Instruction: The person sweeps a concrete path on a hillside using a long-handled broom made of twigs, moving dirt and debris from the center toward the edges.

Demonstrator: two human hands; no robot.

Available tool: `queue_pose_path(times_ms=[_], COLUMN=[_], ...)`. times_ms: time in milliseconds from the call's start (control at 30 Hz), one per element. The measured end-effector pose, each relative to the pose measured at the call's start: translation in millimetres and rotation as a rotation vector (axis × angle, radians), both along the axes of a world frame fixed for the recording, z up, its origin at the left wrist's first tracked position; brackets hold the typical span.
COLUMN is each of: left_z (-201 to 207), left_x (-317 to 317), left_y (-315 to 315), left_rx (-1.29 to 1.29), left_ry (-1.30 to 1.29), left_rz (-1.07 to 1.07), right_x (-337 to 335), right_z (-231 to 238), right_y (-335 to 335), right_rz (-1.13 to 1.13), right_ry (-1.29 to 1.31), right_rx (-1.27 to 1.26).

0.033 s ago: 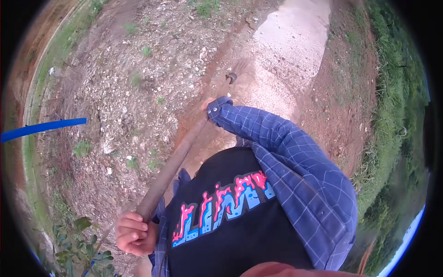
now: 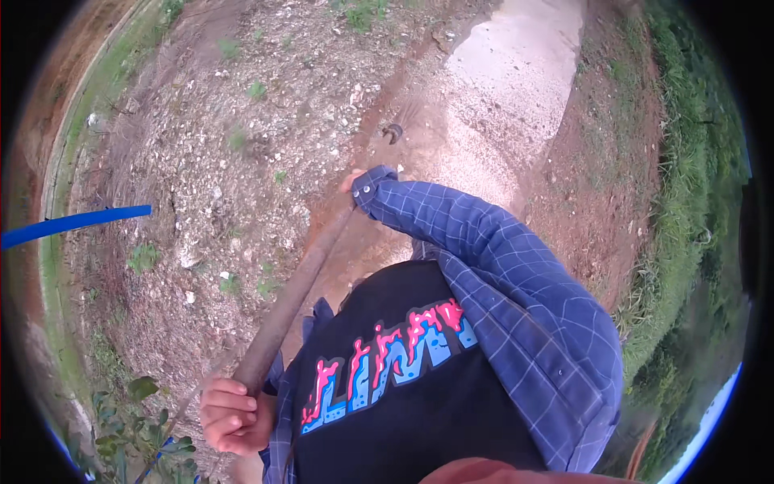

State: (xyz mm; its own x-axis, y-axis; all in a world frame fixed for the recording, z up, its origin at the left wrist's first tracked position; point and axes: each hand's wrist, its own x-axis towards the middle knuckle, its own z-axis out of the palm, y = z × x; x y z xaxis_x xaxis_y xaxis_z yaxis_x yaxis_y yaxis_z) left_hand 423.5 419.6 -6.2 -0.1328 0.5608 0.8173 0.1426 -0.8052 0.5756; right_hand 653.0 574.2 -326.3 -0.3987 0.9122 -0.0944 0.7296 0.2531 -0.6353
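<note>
A long broom with a thick wooden handle (image 2: 297, 292) slants across the front of my body, from lower left to upper middle. My left hand (image 2: 234, 415) is wrapped round the top end of the handle, close to my waist. Farther down the shaft, my right hand (image 2: 352, 180) grips it; the plaid cuff hides most of its fingers. Beyond that hand, a dark binding ring (image 2: 393, 131) marks the broom head. Its bristles are blurred and spread over brown dirt beside a paler strip.
A pale concrete path (image 2: 516, 68) runs away at the upper right. Stony ground (image 2: 218, 169) with small weeds lies to the left, and tall grass (image 2: 677, 202) borders the right. A blue strip (image 2: 76, 224) juts in from the left; a leafy plant (image 2: 141, 431) stands at lower left.
The broom head has shifted a little to the left, and its bristles look more blurred. My right hand has moved slightly left with the shaft; my left hand has barely moved.
</note>
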Motion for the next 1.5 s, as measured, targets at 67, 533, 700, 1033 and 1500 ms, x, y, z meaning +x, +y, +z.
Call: queue_pose_path(times_ms=[67,533,700,1033,1500], left_z=[-3,-14,-110,-40,15], left_x=[30,55,102,46,83], left_y=[20,71,115,116,129], left_rx=[-0.015,-0.397,-0.641,-0.528,-0.429], left_ry=[0.058,-0.271,-0.159,-0.411,-0.300], left_rz=[0.103,0.106,0.131,0.155,0.385], right_x=[0,67,107,78,57], right_z=[6,-26,-70,10,-27], right_y=[42,67,93,103,108], right_rz=[0.157,0.161,-0.100,0.031,0.110], right_ry=[-0.141,-0.125,-0.018,-0.181,0.001], right_rx=[0.016,0.084,-0.159,-0.165,-0.136])
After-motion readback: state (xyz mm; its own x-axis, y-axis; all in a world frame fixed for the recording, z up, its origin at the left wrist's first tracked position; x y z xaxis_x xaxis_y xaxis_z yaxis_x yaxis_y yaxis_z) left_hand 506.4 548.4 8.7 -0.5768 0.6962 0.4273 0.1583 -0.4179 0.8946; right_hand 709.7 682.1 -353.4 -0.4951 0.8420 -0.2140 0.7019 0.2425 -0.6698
